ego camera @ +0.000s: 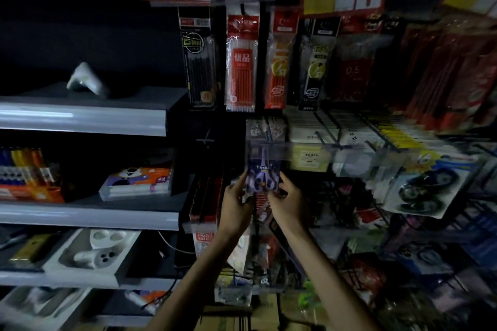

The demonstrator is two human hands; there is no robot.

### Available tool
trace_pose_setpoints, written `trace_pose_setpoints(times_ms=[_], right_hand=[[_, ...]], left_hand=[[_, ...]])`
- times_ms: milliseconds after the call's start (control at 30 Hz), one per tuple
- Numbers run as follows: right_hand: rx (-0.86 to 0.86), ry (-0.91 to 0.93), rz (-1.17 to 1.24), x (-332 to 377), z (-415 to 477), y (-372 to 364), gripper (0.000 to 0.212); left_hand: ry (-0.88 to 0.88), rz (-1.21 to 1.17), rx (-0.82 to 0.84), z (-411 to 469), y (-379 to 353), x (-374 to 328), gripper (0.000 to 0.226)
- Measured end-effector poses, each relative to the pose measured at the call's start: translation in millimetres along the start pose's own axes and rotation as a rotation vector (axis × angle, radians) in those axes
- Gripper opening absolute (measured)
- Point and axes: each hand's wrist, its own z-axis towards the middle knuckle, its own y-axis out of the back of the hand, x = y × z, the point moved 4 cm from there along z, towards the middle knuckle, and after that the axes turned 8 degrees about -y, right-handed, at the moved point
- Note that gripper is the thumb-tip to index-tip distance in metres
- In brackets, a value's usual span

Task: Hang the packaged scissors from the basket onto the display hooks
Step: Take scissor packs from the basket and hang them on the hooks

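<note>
A: Where do the grey shelves [80, 115] sit?
B: Left of the red refill pack [240, 62], stacked in tiers with boxed goods on them. That pack hangs upright in a row of pen packs.
A: And the hands?
B: Both are below the red refill pack, raised side by side. The left hand [236, 201] pinches the left edge of the packaged scissors [263, 172], and the right hand [289, 201] pinches its right edge.
A: Where's the packet exactly?
B: Straight below the red refill pack, upright, its top at a clear label strip [269, 149]. Whether it's on a hook, I cannot tell.
</note>
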Motion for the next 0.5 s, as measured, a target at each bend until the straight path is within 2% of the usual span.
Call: trace_pose_setpoints(times_ms=[300,500], right_hand=[[0.028,-0.022,0.02,1,7,-4,0.06],[0.009,-0.036,0.091,-2,1,0,0.056]], left_hand=[[0.03,-0.003,0.002,4,3,7,0.071],[0.065,-0.047,-0.04,-8,8,6,0.058]])
